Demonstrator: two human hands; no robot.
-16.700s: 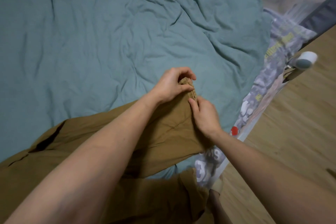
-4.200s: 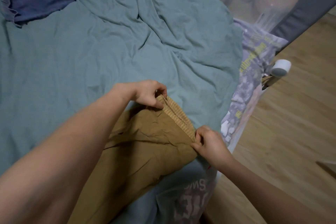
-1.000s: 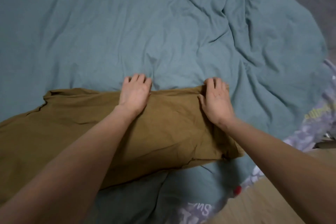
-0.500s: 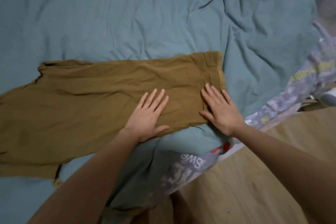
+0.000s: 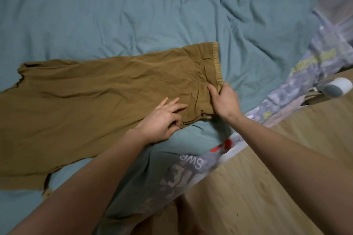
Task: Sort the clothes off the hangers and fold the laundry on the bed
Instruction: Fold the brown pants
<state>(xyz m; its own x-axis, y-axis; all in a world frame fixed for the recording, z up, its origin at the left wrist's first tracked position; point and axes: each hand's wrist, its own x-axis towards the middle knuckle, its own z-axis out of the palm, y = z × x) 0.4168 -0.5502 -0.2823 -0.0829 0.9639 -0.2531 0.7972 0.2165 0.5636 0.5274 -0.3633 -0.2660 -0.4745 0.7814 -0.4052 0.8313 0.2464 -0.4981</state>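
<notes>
A pair of mustard-brown trousers (image 5: 107, 99) lies spread flat across a teal duvet (image 5: 133, 11) on the bed, its ribbed waistband (image 5: 216, 63) toward the right and the legs running off to the left edge of the view. The person's left hand (image 5: 162, 120) rests on the near edge of the trousers, index and middle fingers stretched over the cloth while the thumb and lower fingers pinch the hem, so that grip is narrow and holding fabric. The right hand (image 5: 225, 101) takes the near end of the waistband, thumb on top of the cloth and fingers curled round behind it. Under the duvet, a grey printed sheet (image 5: 183, 175) with pale lettering hangs over the bedside. A wooden floor (image 5: 257, 187) fills the lower right, and a white and grey cylindrical object (image 5: 338, 87) sits at the right edge.
</notes>
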